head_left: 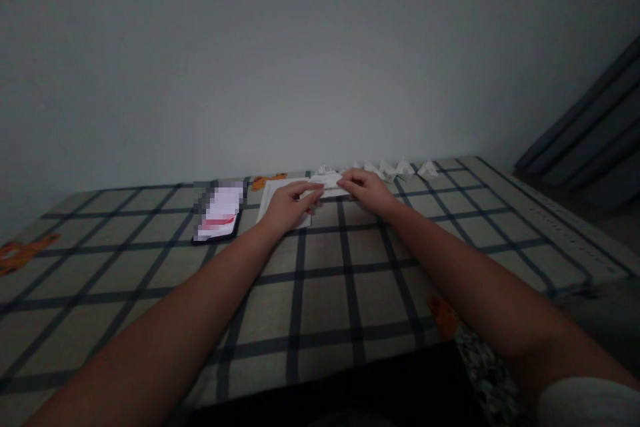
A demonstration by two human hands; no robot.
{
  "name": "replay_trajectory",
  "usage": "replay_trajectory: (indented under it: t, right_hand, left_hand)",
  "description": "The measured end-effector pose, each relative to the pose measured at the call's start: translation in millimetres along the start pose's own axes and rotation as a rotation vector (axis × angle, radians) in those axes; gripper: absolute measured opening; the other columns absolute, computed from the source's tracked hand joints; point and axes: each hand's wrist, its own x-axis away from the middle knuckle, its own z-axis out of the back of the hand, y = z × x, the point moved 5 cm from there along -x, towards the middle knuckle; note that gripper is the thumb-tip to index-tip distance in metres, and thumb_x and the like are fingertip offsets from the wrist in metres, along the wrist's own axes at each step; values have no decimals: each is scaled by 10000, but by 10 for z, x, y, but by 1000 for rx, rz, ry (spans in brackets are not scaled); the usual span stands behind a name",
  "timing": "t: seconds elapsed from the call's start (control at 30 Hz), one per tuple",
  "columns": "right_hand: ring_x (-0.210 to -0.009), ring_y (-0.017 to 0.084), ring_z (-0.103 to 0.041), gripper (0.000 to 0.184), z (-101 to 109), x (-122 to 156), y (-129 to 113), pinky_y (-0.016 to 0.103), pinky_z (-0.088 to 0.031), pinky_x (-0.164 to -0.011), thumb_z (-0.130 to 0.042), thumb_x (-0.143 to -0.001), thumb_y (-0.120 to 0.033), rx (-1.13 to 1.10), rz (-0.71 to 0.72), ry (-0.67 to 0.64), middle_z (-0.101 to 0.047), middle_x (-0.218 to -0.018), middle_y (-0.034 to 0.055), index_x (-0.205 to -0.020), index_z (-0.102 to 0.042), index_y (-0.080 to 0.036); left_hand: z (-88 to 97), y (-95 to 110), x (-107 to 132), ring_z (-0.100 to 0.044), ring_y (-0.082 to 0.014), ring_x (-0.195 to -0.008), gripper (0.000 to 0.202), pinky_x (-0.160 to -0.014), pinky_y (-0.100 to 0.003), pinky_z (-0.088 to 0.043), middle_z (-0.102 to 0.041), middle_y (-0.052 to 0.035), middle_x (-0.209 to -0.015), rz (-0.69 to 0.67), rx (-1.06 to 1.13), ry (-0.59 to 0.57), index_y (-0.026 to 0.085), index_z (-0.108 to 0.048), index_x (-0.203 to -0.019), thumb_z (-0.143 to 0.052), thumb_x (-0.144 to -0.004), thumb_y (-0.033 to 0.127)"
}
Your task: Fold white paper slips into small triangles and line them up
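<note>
Between my two hands is a folded piece of white paper [330, 181], raised a little above the checked cloth. My left hand [291, 203] pinches its left end between thumb and fingers. At the other end, the fingertips of my right hand [367, 188] are closed on the paper. Beneath and beside my left hand lies a stack of white paper sheets [269, 199], partly covered by the hand. Several small folded paper shapes [404, 167] stand in a row behind and to the right of my right hand.
A phone [220, 212] with a lit, blurred screen lies left of the paper stack. The checked cloth [325, 307] covers the surface up to a plain wall [310, 67]. Dark grey fabric [590, 113] hangs at the right. Something black [350, 387] is at the near edge.
</note>
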Motion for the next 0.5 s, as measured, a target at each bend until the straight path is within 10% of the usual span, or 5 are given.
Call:
replay_trajectory:
  t: [0.23, 0.5]
  right_hand:
    - [-873, 139, -573, 360, -55, 32, 24, 273, -444, -762, -669, -694, -366, -177, 0, -16, -632, -1005, 68, -998, -657, -174]
    - [-641, 89, -561, 338, -36, 22, 50, 230, -478, -580, -568, -779, -430, -200, -74, -67, -622, -832, 53, -947, -693, -165]
  left_hand:
    - [45, -34, -11, -591, -127, -609, 419, -527, -234, -475, -679, -81, -797, 43, 57, 37, 131, -660, -1008, -589, -760, 462]
    - [30, 11, -1, -582, -93, -585, 455, -521, -218, -481, -656, -83, -981, -13, 29, 18, 175, -568, -1173, -619, -752, 340]
